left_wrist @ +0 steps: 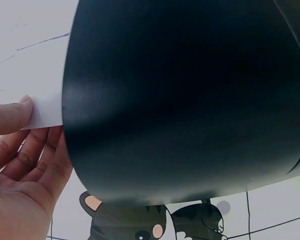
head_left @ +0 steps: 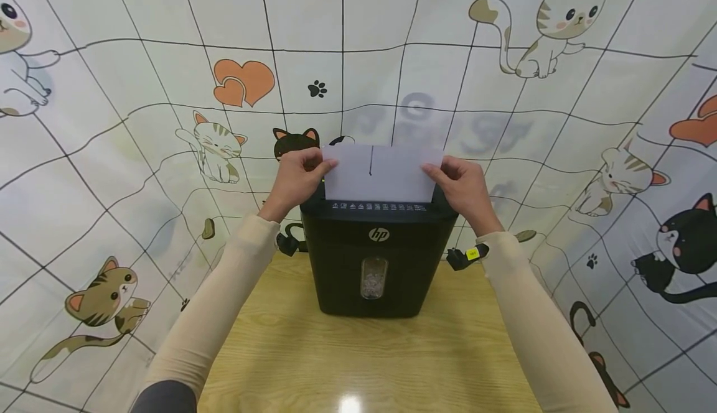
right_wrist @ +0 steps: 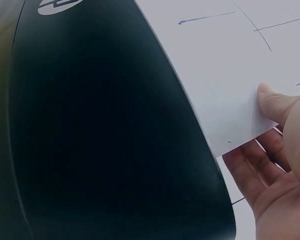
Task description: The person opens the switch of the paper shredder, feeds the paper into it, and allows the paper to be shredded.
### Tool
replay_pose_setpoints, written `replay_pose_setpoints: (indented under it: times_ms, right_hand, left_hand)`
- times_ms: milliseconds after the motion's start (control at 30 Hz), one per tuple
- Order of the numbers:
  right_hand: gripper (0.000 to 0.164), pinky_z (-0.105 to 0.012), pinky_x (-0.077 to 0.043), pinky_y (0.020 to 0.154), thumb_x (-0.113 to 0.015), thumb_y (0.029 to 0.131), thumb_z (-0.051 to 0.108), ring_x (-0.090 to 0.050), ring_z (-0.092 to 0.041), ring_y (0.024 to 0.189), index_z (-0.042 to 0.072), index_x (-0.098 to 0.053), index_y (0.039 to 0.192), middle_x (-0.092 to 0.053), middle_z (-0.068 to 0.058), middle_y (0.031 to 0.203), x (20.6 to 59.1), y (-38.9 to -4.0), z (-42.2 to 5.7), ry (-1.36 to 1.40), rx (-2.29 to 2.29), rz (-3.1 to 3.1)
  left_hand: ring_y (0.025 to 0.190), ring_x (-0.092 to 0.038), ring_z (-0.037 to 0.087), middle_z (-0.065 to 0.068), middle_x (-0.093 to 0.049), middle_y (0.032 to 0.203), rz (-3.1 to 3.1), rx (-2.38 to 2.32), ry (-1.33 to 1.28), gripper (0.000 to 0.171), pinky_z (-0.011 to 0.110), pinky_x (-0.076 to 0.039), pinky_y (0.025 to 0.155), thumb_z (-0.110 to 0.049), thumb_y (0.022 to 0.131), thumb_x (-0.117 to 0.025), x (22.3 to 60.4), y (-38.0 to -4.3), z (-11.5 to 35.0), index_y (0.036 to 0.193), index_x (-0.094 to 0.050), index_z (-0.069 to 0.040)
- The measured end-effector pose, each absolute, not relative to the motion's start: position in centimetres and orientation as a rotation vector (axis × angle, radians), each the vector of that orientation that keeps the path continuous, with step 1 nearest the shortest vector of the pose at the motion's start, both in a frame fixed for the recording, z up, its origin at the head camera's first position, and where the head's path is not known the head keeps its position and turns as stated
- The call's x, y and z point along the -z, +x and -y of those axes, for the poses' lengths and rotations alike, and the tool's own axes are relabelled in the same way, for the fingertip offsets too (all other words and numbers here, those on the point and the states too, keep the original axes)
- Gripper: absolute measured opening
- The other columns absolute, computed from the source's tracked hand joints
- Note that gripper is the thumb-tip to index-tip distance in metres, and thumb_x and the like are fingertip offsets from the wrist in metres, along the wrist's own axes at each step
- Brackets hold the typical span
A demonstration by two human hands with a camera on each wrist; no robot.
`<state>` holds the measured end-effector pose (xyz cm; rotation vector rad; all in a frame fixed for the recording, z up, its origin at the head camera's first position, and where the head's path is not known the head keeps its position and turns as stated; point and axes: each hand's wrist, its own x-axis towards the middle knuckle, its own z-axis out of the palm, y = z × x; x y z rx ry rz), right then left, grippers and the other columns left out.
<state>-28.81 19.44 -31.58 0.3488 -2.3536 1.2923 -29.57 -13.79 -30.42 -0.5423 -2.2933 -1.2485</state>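
Note:
A white sheet of paper (head_left: 394,173) stands upright at the top of a black paper shredder (head_left: 347,239), its lower edge at the feed slot. One dark pen line runs down the sheet. My left hand (head_left: 299,180) pinches the paper's left edge, thumb in front and fingers behind. On the other side my right hand (head_left: 462,186) pinches the right edge the same way. Both wrist views show the thumb (left_wrist: 15,115) on the paper's face. Pale shreds show through the small window (head_left: 372,278) in the shredder's front.
The shredder stands on a light wood table (head_left: 358,351). Close behind it hangs a white cloth (head_left: 370,21) printed with grid lines and cartoon cats, which also runs along both sides. Black wrist camera mounts (head_left: 462,257) sit beside the shredder's flanks.

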Motion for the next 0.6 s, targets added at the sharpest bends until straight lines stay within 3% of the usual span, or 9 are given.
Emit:
replay_pose_setpoints:
  times_ms: [333, 600]
  right_hand:
    - [0.050, -0.035, -0.035, 0.069, -0.067, 0.095, 0.054, -0.045, -0.024, 0.079, 0.005, -0.061, 0.084, -0.047, -0.005, 0.077, 31.66, -28.45, -19.61, 0.349, -1.280, 2.376]
    - [0.047, -0.035, -0.037, 0.071, -0.067, 0.096, 0.053, -0.047, -0.024, 0.081, 0.006, -0.067, 0.091, -0.056, -0.010, 0.083, 31.76, -28.35, -19.46, 0.352, -1.293, 2.393]
  left_hand:
    - [0.072, -0.053, 0.022, 0.008, -0.062, 0.075, 2.303, 1.226, -0.555, 0.026, 0.032, -0.041, 0.067, -0.029, 0.097, -0.073, 30.56, -29.49, 13.77, 0.081, -0.067, -0.008]
    - [0.073, -0.056, 0.021, 0.009, -0.067, 0.078, 2.286, 1.229, -0.551, 0.024, 0.030, -0.043, 0.069, -0.027, 0.096, -0.074, 30.34, -29.39, 13.85, 0.083, -0.069, -0.008]
